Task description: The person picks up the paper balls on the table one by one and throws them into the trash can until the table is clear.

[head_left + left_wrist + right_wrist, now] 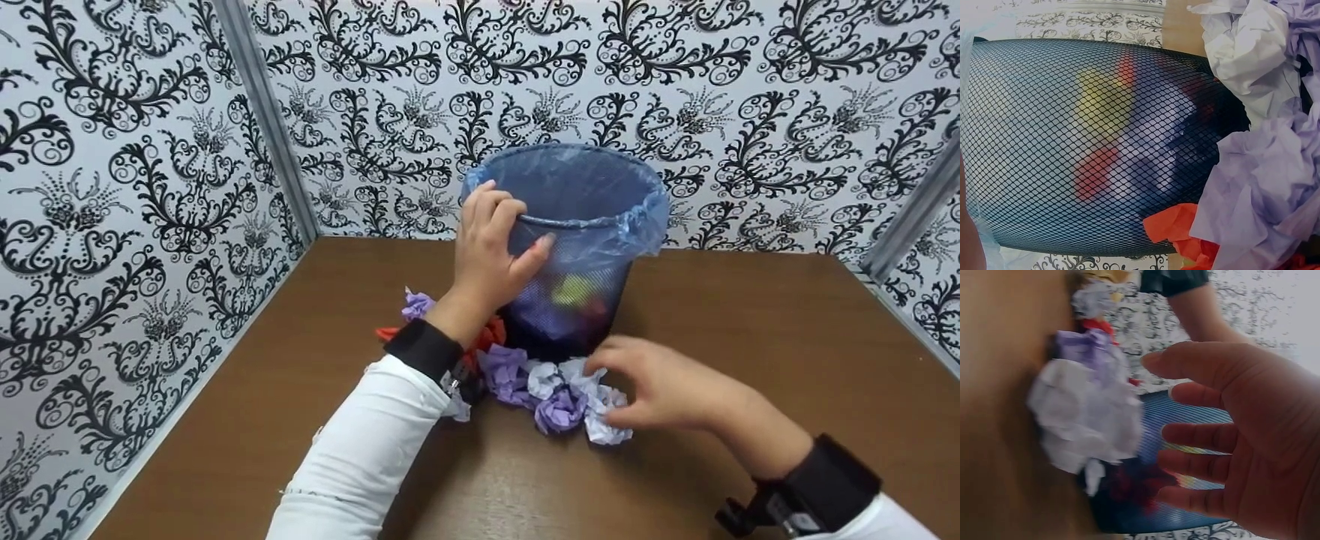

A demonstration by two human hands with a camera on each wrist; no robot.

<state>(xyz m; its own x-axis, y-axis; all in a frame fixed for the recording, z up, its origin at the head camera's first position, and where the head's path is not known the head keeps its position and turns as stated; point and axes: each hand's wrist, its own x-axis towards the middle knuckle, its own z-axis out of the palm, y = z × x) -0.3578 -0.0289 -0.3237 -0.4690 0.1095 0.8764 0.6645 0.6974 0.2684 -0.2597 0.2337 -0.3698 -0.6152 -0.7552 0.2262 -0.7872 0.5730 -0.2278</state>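
Observation:
A black mesh wastebasket (574,300) with a blue plastic liner (645,221) stands upright on the table. My left hand (487,251) grips its near-left rim, fingers over the edge and thumb outside. Through the mesh show yellow (1103,104), red and pale crumpled papers. At the foot of the basket lie white paper balls (604,420) and purple paper balls (561,411). My right hand (667,382) hovers at the rightmost white ball, fingers spread; in the right wrist view a gap separates them from the white paper (1089,416), and the palm holds nothing.
Orange crumpled paper (491,334) and another purple piece (416,304) lie left of the basket, partly behind my left forearm. The brown table (750,315) meets patterned walls (375,112) at the back and sides.

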